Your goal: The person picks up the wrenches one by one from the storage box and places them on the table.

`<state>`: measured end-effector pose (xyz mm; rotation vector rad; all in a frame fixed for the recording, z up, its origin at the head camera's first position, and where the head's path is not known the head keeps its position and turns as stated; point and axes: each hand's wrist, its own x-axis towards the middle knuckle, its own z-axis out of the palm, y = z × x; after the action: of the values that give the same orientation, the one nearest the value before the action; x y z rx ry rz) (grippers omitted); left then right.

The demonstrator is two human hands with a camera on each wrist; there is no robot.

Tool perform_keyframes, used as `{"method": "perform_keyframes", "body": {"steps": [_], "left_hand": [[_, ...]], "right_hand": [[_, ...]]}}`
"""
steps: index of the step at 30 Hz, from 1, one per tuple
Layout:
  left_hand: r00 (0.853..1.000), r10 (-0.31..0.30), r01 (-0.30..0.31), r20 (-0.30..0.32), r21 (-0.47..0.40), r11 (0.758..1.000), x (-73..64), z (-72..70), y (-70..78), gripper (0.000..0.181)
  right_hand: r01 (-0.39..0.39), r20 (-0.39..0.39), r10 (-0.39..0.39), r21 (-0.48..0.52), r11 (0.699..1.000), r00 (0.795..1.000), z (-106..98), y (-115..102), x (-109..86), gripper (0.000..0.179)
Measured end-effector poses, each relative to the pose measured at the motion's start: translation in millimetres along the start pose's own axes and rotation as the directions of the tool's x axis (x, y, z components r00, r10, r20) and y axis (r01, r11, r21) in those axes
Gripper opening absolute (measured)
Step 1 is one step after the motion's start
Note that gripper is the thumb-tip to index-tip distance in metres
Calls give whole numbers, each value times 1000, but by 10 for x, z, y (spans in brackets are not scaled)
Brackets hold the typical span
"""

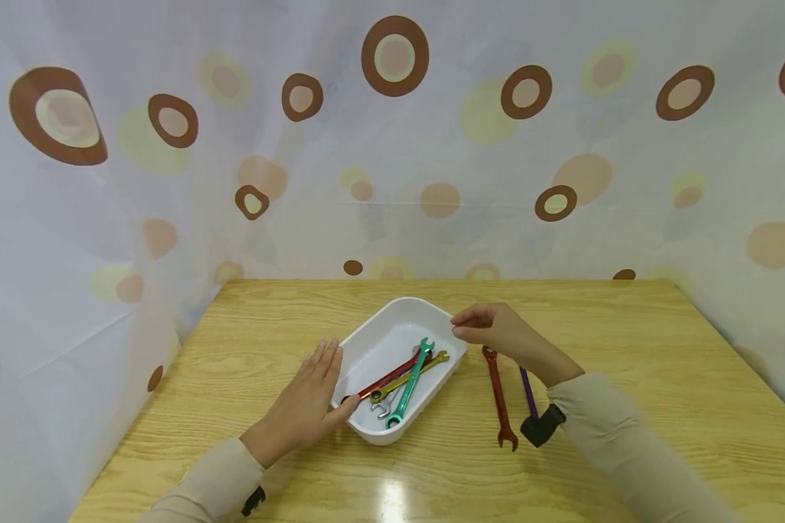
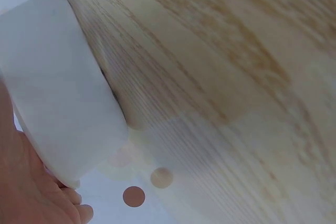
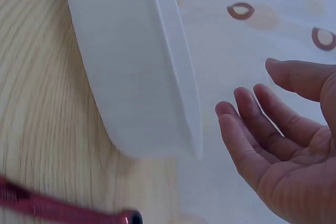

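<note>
The tub (image 1: 392,338) looks like smooth plastic, the wrenches (image 1: 411,383) glossy metal, the table (image 1: 268,319) grained wood with a sheen, the sleeves (image 1: 608,418) matt cloth.

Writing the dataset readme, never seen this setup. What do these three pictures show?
There is no robot: these are a person's bare hands. The wide picture comes from a head-worn camera looking forward and down; the two close ones come from a camera on each wrist.

On the wooden table stands a white tray holding a red wrench, yellow wrench, green wrench and silver wrench. To its right lie a second red wrench and a partly hidden purple tool.

The left hand rests against the tray's left side. The right hand, beside the opposite rim, holds nothing.
</note>
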<state>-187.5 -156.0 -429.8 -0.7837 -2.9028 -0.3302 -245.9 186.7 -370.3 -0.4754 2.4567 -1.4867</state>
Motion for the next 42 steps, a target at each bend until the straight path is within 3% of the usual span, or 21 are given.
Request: {"method": "perform_keyframes", "body": {"steps": [4,11,20,35,42], "left_hand": [[1000,1,-1,5,10,1000,9,-7,11,81],[1000,4,-4,11,10,1000,16,-14,21,81],[1000,2,-2,19,16,1000,10,-7,16,81],[1000,11,-11,0,21,1000,10,-7,15,81],[1000,11,-11,1,23,1000,10,-13,11,81]], "right_hand": [[84,52,-84,3,996,995,224,-31,158,38],[98,121,-99,17,995,988,613,-58,402,34],[133,171,-128,-18,991,977,981,-37,578,27],[99,202,-84,-65,993,976,1126,-35,683,22],[76,207,-44,-153,985,977,1170,-25,740,19]]}}
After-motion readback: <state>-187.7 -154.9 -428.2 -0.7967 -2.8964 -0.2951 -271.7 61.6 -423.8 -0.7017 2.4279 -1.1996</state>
